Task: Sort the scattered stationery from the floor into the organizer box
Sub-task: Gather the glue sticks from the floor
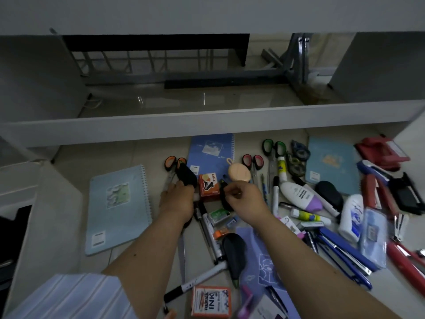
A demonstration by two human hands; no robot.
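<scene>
Both hands are at the pick-up step: the left hand (178, 200) grips a black correction-tape dispenser (186, 174), the right hand (243, 198) pinches another black dispenser (224, 196) beside the Eagle staple box (208, 186), and carrying them to an unseen organizer box likely comes next.

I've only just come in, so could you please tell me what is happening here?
A person is reaching into stationery scattered on the floor. The left hand holds a black oval gadget; the right hand pinches another dark item beside the orange Eagle box. Scissors, notebooks, markers and staplers lie around them.
</scene>
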